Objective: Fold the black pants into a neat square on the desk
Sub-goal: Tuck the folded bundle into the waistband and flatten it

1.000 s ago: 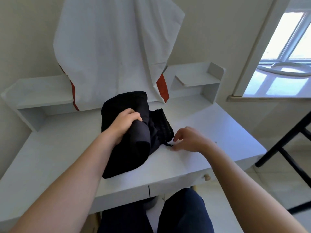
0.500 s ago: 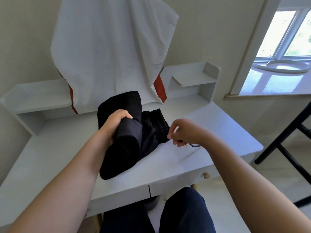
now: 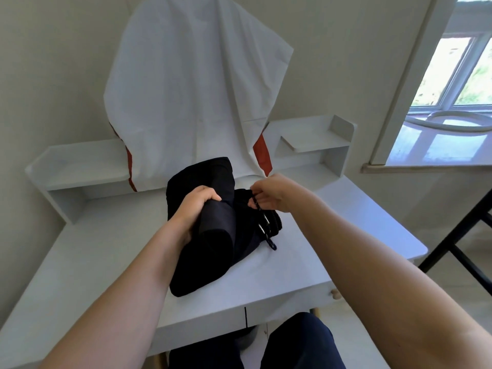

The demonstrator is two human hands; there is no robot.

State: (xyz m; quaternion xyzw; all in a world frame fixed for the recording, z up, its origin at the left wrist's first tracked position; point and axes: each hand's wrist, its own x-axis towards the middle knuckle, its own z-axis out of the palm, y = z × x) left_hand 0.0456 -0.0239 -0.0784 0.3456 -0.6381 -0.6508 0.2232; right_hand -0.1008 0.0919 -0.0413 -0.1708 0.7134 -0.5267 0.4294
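Observation:
The black pants (image 3: 213, 251) lie bunched and partly folded in the middle of the white desk (image 3: 306, 265). My left hand (image 3: 195, 209) grips a thick fold of the fabric from the left and holds it down. My right hand (image 3: 269, 194) hovers over the elastic waistband on the right side and pinches the black drawstring (image 3: 265, 226). The cord hangs from my fingers across the waistband, and its knotted end rests on the desk.
A white cloth (image 3: 191, 89) with red edges hangs on the wall behind the desk. Low white shelves stand at the back left (image 3: 80, 169) and back right (image 3: 314, 139). A black metal frame (image 3: 458, 235) stands to the right, below a window sill (image 3: 439, 155).
My right hand has picked the drawstring up from the desk and carried it back over the waistband. My left hand keeps its grip on the fold.

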